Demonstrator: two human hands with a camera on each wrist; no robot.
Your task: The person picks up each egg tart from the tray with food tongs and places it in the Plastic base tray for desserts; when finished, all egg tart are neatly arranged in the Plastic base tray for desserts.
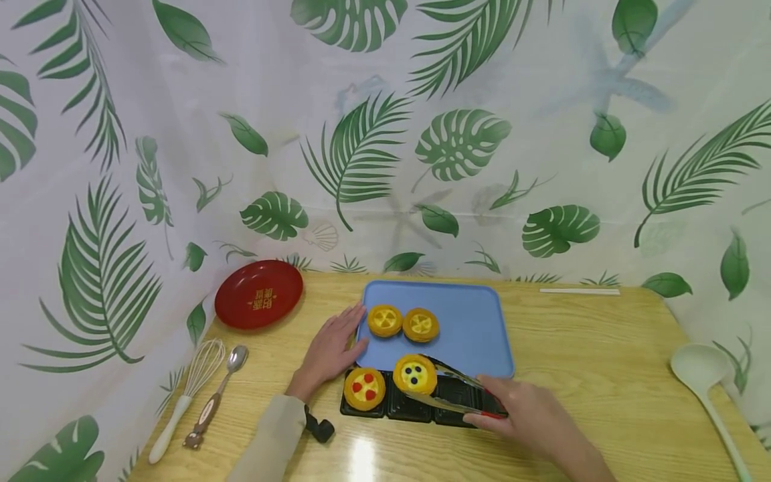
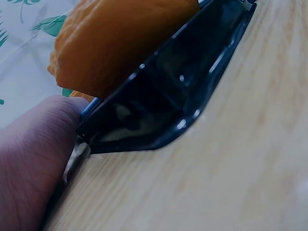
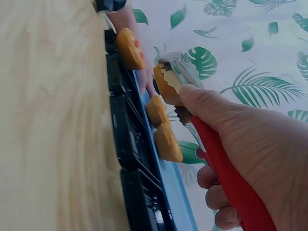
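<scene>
My right hand (image 1: 533, 408) grips red-handled metal tongs (image 3: 231, 178). Between the tong tips is an egg tart with dark blue dots (image 1: 415, 375), held above the black compartment tray (image 1: 409, 410); the right wrist view shows it raised off the tray. A tart with red dots (image 1: 364, 389) sits in the leftmost compartment. My left hand (image 1: 331, 345) rests with straight fingers against the left edge of the blue tray (image 1: 470, 321). On that tray, a tart with a yellow patterned top (image 1: 385, 321) stands beside a similar tart (image 1: 421, 325).
To the left lie a red oval plate (image 1: 258, 294), a whisk (image 1: 195, 385) and a spoon with a bear handle (image 1: 217, 395). A white stick (image 1: 579, 291) lies at the back right. A pale ladle (image 1: 701, 371) is at the right edge. Leaf-print cloth surrounds the wooden table.
</scene>
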